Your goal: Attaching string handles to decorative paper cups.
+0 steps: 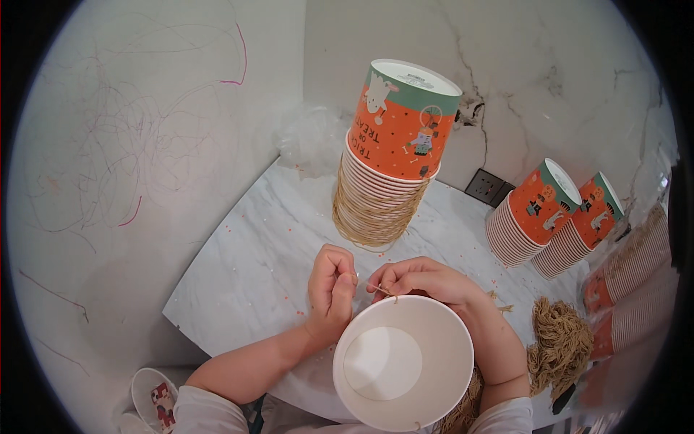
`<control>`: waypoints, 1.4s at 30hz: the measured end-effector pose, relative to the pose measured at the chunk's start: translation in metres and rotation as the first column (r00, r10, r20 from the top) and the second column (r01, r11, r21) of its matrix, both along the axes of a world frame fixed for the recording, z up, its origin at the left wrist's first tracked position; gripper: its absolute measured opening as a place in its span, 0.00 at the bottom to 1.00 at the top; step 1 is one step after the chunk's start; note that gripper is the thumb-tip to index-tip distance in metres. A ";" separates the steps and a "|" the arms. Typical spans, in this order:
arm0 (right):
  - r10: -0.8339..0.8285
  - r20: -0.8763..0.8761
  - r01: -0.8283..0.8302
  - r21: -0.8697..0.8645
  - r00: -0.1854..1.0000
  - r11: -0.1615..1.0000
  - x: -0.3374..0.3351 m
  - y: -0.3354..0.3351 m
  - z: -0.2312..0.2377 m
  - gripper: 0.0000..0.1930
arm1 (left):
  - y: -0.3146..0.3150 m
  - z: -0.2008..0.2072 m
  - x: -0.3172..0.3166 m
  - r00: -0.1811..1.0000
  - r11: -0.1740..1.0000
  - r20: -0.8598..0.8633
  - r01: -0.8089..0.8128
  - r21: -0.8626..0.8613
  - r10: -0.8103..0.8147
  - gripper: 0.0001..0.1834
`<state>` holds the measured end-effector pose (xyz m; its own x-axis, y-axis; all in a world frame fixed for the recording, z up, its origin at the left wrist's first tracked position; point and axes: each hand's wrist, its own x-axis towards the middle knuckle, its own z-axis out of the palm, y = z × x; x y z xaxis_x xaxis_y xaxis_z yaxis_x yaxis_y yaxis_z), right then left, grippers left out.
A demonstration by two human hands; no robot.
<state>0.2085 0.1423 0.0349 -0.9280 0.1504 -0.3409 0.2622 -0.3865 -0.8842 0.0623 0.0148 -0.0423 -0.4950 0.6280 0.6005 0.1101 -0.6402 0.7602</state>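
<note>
A large white paper bucket point(383, 362) stands mouth up close to me, its inside bare. At its far rim a tan string point(377, 289) comes through and stretches between my two hands. My left hand point(333, 289) is closed in a pinch on the string's end, just left of the rim. Bent over the bucket's far edge, my right hand point(423, 281) grips the string near the rim with thumb and fingers. Another piece of string shows at the near rim.
Beyond my hands rises a tall stack of upturned orange and green buckets point(405, 123) with string loops. Two smaller stacks point(538, 210) stand right, near a black wall socket point(489, 186). Bundled tan strings point(560, 340) lie at the right of the marble-patterned table point(246, 246).
</note>
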 end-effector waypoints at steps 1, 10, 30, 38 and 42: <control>-0.001 -0.002 0.001 -0.036 1.000 0.999 0.000 0.001 -0.002 0.05 | 0.000 -0.001 0.000 1.000 1.000 0.014 -0.005 -0.015 0.006 0.01; -0.025 0.024 0.028 -0.120 0.999 0.992 -0.004 0.004 -0.006 0.06 | 0.002 0.000 0.001 0.995 0.999 0.091 -0.026 -0.038 0.029 0.02; 0.601 -0.089 -0.241 0.862 0.794 0.447 0.080 0.026 0.103 0.17 | 0.013 -0.006 -0.011 0.984 0.967 0.173 0.080 -0.242 -0.038 0.03; 0.526 0.273 -0.366 0.927 0.806 0.080 0.087 -0.017 0.103 0.10 | 0.017 -0.003 -0.021 0.969 0.917 0.172 0.226 -0.329 -0.178 0.01; 0.569 0.193 -0.314 0.942 0.799 0.122 0.088 -0.014 0.097 0.07 | 0.019 -0.007 -0.022 0.973 0.891 0.117 0.228 -0.393 -0.198 0.03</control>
<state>0.2960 0.1280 0.1322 -0.9637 -0.2324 -0.1315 -0.1220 0.8210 -0.5577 0.0402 0.0334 -0.0493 -0.3543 0.9031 0.2428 -0.0591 -0.2807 0.9580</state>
